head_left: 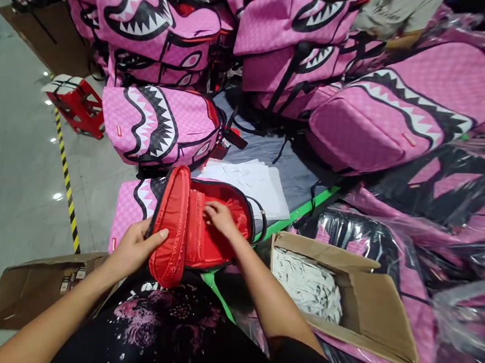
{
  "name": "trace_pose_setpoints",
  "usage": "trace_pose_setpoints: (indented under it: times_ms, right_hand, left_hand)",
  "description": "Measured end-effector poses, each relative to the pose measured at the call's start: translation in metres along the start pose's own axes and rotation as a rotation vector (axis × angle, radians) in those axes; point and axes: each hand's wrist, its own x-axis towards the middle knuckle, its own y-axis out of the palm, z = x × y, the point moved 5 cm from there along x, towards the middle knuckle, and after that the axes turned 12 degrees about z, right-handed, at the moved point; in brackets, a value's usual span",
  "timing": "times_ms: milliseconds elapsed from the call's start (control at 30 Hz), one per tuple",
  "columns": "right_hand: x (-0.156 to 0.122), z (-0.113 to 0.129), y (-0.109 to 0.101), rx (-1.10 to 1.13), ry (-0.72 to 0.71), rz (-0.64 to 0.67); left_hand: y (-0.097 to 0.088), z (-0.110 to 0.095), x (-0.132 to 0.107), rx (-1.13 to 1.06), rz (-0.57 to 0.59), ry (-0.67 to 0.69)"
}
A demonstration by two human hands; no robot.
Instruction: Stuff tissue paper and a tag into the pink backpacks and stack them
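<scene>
Pink backpack (129, 207): left hand (133, 249) clamped on flap (173, 221), right hand (221, 218) spread inside; tag-filled box (369, 310).

The backpack (203, 248) lying open is lined with matt red cloth, padded and lightly ribbed. The pink backpacks (158, 124) piled behind it are made of a checked, textured synthetic cloth with a faint sheen. A box (367, 309) of plain, matt brown cardboard is filled with white paper slips (305, 284). Glossy, crinkled clear plastic bags (453, 220) are seen at the right. The grey floor (12, 174) is polished smooth, and lights are reflected in it.
</scene>
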Motion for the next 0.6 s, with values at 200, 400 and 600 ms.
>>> trace_pose_setpoints:
  times_ms: [200, 400, 600]
  right_hand:
    - [-0.051, 0.027, -0.097, -0.518, -0.190, -0.489]
    - [-0.043, 0.020, -0.108, -1.002, 0.251, -0.293]
    - [-0.051, 0.042, -0.068, -1.206, 0.200, -0.157]
  left_hand:
    - [0.007, 0.013, 0.013, -0.015, -0.007, 0.062]
    - [0.016, -0.003, 0.020, 0.323, -0.098, 0.067]
    - [0.023, -0.018, 0.045, 0.551, -0.087, -0.154]
